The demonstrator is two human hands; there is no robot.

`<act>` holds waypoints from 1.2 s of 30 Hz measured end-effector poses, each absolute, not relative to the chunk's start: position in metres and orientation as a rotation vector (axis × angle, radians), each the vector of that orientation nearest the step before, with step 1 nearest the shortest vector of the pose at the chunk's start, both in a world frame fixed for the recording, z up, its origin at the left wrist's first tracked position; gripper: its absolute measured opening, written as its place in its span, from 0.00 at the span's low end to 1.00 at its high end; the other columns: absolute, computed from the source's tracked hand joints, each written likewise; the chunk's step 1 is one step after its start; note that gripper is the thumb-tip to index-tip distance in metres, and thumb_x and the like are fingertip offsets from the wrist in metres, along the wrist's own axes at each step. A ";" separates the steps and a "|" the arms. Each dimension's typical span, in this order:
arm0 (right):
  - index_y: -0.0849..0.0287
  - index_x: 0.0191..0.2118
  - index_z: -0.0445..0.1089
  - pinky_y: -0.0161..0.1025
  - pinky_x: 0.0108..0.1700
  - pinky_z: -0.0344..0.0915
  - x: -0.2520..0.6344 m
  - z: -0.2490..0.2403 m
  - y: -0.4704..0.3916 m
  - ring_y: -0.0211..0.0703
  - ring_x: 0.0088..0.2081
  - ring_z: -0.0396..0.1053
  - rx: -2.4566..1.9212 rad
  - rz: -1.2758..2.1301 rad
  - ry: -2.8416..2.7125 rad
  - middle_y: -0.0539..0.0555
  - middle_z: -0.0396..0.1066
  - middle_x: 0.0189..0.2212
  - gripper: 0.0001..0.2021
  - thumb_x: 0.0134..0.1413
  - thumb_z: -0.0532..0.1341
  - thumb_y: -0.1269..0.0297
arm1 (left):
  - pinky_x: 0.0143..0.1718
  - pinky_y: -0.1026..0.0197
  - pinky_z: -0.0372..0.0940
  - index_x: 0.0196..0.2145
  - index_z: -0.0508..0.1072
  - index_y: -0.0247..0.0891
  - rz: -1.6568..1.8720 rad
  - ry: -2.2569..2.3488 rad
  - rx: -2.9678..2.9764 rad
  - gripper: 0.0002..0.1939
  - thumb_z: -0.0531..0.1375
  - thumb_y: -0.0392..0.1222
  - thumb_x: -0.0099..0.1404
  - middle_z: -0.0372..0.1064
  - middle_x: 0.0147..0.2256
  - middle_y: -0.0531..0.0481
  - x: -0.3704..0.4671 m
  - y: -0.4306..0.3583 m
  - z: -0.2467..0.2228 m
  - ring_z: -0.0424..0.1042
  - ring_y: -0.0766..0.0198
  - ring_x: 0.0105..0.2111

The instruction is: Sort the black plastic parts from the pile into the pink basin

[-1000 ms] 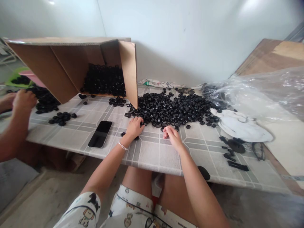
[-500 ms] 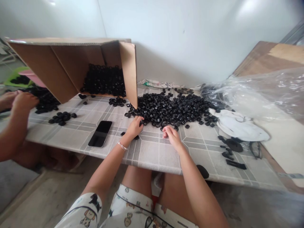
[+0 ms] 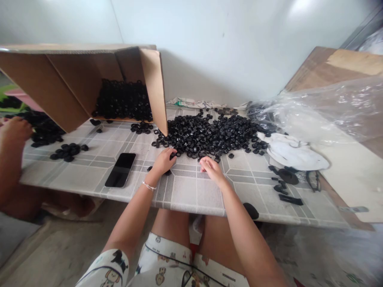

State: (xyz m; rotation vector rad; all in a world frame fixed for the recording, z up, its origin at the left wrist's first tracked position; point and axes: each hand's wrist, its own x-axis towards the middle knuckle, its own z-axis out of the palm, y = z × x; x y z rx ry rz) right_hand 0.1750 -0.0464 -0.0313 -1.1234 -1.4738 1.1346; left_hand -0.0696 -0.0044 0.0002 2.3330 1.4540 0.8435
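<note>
A large heap of small black rings lies on the checked tablecloth in front of me. At its near left edge is my left hand, fingers curled around a black ring. My right hand is closed at the heap's near edge, its fingertips bent inward; whatever they hold is hidden. A few more black pieces lie beside my left wrist, partly covered by it.
A cardboard box on its side holds more black rings. A phone lies left of my hands. White gloves, clear plastic and black scraps are on the right. A co-worker's hand is at far left.
The view has turned slightly right, so things on the table appear further left. Both my hands stay at the heap's near edge with little movement.
</note>
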 end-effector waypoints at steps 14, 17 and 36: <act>0.54 0.31 0.65 0.37 0.33 0.61 0.177 -0.034 -0.044 0.38 0.24 0.63 -1.141 1.144 -1.482 0.46 0.63 0.19 0.18 0.54 0.56 0.43 | 0.51 0.53 0.64 0.42 0.72 0.37 0.813 1.456 2.366 0.11 0.54 0.38 0.62 0.72 0.42 0.44 -0.070 0.001 -0.002 0.70 0.56 0.44; 0.54 0.31 0.65 0.37 0.32 0.61 0.176 -0.035 -0.043 0.38 0.23 0.62 -1.139 1.121 -1.488 0.45 0.63 0.18 0.18 0.54 0.56 0.43 | 0.51 0.53 0.63 0.43 0.72 0.37 0.802 1.462 2.376 0.12 0.54 0.38 0.62 0.72 0.43 0.44 -0.070 0.002 -0.003 0.70 0.56 0.45; 0.56 0.28 0.64 0.35 0.27 0.59 0.173 -0.027 -0.047 0.36 0.20 0.61 -1.079 0.991 -1.262 0.44 0.59 0.16 0.19 0.52 0.57 0.43 | 0.47 0.55 0.65 0.42 0.71 0.37 1.023 1.345 2.333 0.10 0.53 0.35 0.65 0.71 0.40 0.44 -0.069 -0.007 0.005 0.70 0.59 0.42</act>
